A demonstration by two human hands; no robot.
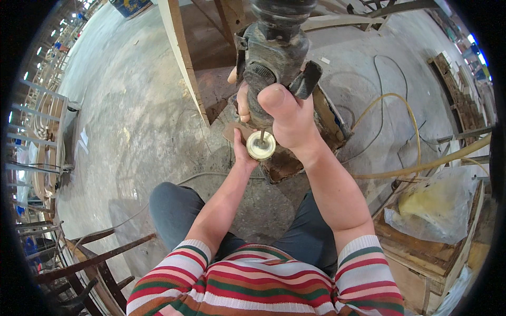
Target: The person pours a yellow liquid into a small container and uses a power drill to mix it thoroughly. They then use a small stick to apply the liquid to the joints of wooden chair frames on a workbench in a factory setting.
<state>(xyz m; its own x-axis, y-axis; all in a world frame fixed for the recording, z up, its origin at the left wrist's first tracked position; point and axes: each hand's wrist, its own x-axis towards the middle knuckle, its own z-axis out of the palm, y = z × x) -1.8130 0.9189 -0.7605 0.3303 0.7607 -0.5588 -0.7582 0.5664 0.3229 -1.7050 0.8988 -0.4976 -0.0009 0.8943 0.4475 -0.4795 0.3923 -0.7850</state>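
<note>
In front of me hangs a dark, worn machine head [263,52] with a ribbed knob and side levers. My right hand [292,113] is closed around its lower part, thumb on the near side and fingertips showing on the left. Just below, my left hand [242,152] holds a round, pale, shiny cup-like piece [261,151] from its left side. A thin metal rod [262,136] stands at the middle of this piece; whether it belongs to the machine, I cannot tell. A flat brown piece [230,130] shows behind my left thumb. The left fingers are mostly hidden.
A stained, rough-edged base [282,167] sits beneath the machine, beside a wooden upright [182,58]. A yellow hose [390,171] and thin cables run over the floor at right. A plastic bag [437,205] lies on a wooden crate [421,258]. Racks [47,131] stand left.
</note>
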